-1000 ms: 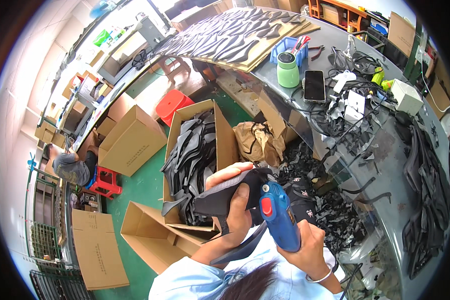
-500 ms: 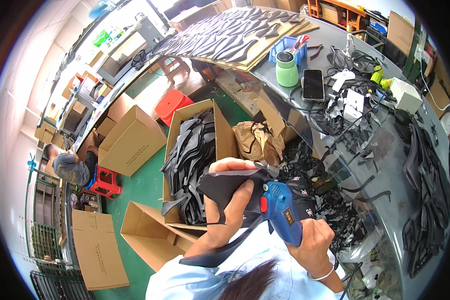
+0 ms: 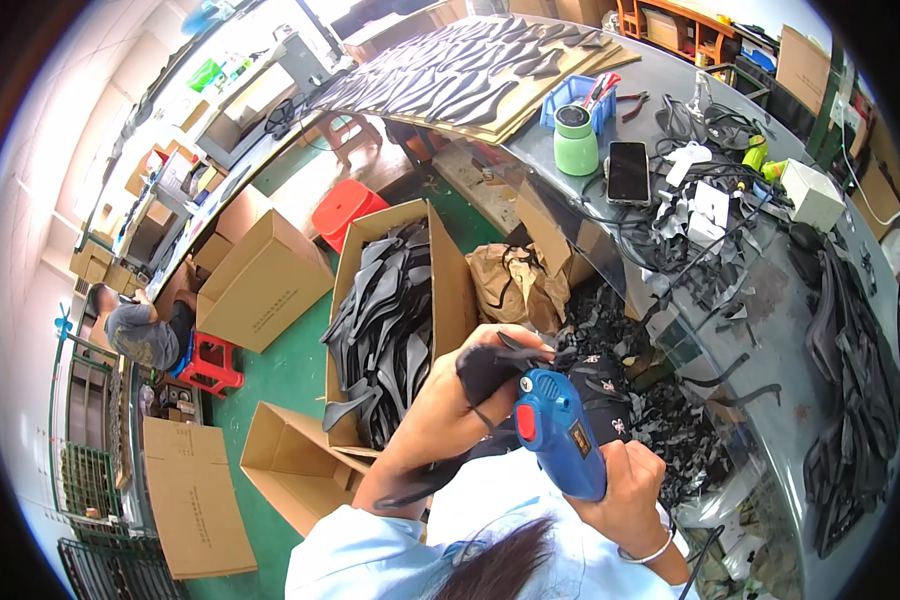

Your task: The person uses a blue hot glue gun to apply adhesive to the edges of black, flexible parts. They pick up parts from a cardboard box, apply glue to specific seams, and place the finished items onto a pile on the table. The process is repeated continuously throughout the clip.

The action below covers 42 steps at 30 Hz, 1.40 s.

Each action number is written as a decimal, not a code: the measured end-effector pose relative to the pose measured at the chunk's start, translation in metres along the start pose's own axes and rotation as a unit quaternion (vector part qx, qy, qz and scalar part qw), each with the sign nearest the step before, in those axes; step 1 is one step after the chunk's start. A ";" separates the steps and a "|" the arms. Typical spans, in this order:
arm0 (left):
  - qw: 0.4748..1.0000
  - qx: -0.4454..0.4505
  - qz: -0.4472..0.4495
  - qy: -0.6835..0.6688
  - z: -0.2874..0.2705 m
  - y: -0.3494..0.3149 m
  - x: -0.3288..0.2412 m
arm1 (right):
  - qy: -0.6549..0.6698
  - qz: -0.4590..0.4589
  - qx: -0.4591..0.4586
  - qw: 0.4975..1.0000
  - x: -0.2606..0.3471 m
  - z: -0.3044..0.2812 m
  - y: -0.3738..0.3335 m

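My left hand (image 3: pixel 440 405) is closed on a black, curved sheet-like piece (image 3: pixel 482 372), pinching it near the tool's front end. A dark, narrow length (image 3: pixel 420 485) trails below my left wrist; whether it belongs to the same piece I cannot tell. My right hand (image 3: pixel 625 490) grips the lower end of a blue handheld power tool (image 3: pixel 567 440) with a red button. The tool's head points up and lies right beside the black piece. Its working tip is hidden behind the piece and the tool's body.
A cardboard box (image 3: pixel 450 285) full of black curved pieces (image 3: pixel 385 310) stands ahead-left. Black scraps (image 3: pixel 685 440) heap below the grey table (image 3: pixel 780 400). A phone (image 3: pixel 627 172), green bottle (image 3: pixel 574 145) and cables lie on it. A person (image 3: pixel 145 330) sits far left.
My left hand has turned the black piece, so its broad face no longer shows, and has shifted slightly right. The tool has moved very little. The seated person has shifted posture.
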State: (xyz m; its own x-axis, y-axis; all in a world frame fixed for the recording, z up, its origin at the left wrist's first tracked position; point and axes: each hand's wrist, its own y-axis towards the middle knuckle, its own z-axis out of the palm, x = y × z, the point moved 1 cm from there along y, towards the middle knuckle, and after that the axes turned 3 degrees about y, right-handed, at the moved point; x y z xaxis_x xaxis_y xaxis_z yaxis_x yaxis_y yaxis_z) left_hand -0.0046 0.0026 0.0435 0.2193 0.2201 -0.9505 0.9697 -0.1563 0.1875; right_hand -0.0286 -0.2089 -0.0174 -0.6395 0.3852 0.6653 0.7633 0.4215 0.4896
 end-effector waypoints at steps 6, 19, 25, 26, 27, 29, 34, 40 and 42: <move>0.990 0.063 0.036 0.123 -0.004 0.003 0.013 | -0.005 -0.017 -0.006 1.000 0.000 0.002 0.003; 0.922 0.329 -0.142 -0.145 0.037 -0.009 0.057 | 0.272 0.173 -0.035 0.946 -0.020 -0.017 0.040; 0.915 0.191 -0.163 -0.315 0.064 -0.027 0.075 | 0.309 0.226 -0.159 0.910 -0.036 -0.018 0.039; 0.923 0.125 -0.052 -0.359 0.075 -0.027 0.063 | 0.313 0.259 -0.160 0.900 -0.034 -0.015 0.038; 0.911 0.051 -0.099 -0.397 0.083 -0.030 0.069 | 0.311 0.260 -0.163 0.900 -0.032 -0.010 0.039; 0.846 -0.132 -0.093 -0.507 0.096 -0.029 0.065 | 0.310 0.258 -0.169 0.900 -0.030 -0.001 0.040; 0.883 -0.252 -0.033 -0.396 0.063 -0.013 0.051 | 0.054 0.148 -0.081 0.984 -0.026 -0.002 0.023; 0.887 -0.328 0.068 -0.318 0.047 -0.006 0.043 | -0.066 0.063 -0.026 0.995 -0.020 0.008 0.004; 0.896 -0.317 0.085 -0.300 0.044 -0.008 0.046 | -0.060 0.057 -0.020 0.996 -0.019 0.009 0.006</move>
State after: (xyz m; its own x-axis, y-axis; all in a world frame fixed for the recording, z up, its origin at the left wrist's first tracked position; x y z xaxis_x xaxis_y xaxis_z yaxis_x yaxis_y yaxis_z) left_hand -0.0065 -0.0285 -0.0130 0.4569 -0.3420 -0.8212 0.8354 0.4821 0.2641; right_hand -0.0127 -0.2061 -0.0319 -0.5528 0.5256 0.6466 0.8332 0.3379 0.4377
